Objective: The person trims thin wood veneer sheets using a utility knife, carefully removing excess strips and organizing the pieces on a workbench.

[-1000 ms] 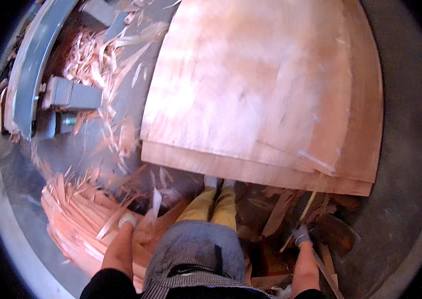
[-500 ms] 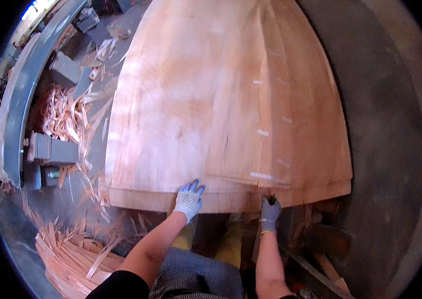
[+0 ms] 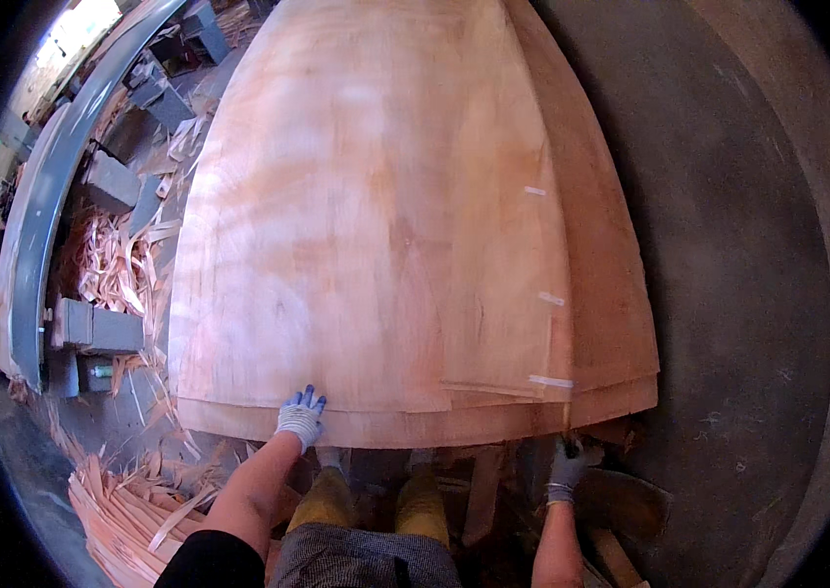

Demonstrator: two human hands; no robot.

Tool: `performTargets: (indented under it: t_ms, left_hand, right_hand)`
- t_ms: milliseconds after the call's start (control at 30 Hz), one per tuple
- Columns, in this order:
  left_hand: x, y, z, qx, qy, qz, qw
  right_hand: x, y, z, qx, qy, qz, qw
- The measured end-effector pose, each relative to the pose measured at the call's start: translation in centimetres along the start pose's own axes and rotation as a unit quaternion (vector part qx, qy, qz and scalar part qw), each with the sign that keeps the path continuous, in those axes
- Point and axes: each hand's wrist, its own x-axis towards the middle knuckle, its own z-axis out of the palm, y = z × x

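Thin wood veneer sheets (image 3: 336,294) lie stacked in front of me, their near edges overlapping in steps. White tape pieces (image 3: 550,381) dot the top layer near its right edge, beside a darker reddish sheet (image 3: 611,333). My left hand (image 3: 301,417), in a white and blue glove, rests on the near edge of the stack, fingers spread. Just off the near edge, at the right, is my gloved right hand (image 3: 566,468), its fingers closed. A narrow, light strip runs up from it along the sheet's edge; what the fingers hold is unclear.
Veneer scraps (image 3: 140,519) are heaped on the floor at lower left, with curled shavings (image 3: 116,265) farther up. Grey blocks (image 3: 101,325) stand beside a long metal rail (image 3: 42,216) on the left. Bare grey floor (image 3: 738,294) stretches along the right.
My left hand has shifted left along the near edge. My right hand has moved right and nearer to me. The stack appears farther left in view, and the taped edge now stands out more plainly.
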Motion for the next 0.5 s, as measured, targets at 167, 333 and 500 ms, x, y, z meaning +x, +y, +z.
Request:
performTargets:
  t_ms: [167, 333, 500]
  left_hand:
    - [0.6, -0.3, 0.8, 0.017, -0.012, -0.011, 1.000]
    - [0.8, 1.5, -3.1, 0.008, -0.059, -0.014, 0.998]
    - [-3.1, 5.3, -6.9, -0.155, -0.049, -0.067, 0.984]
  right_hand:
    - [4.2, 7.7, -6.1, 0.008, 0.044, 0.050, 0.998]
    - [7.7, 7.9, -8.4, -0.199, -0.092, 0.018, 0.975]
    - [6.4, -0.5, -13.2, -0.138, -0.046, -0.043, 0.988]
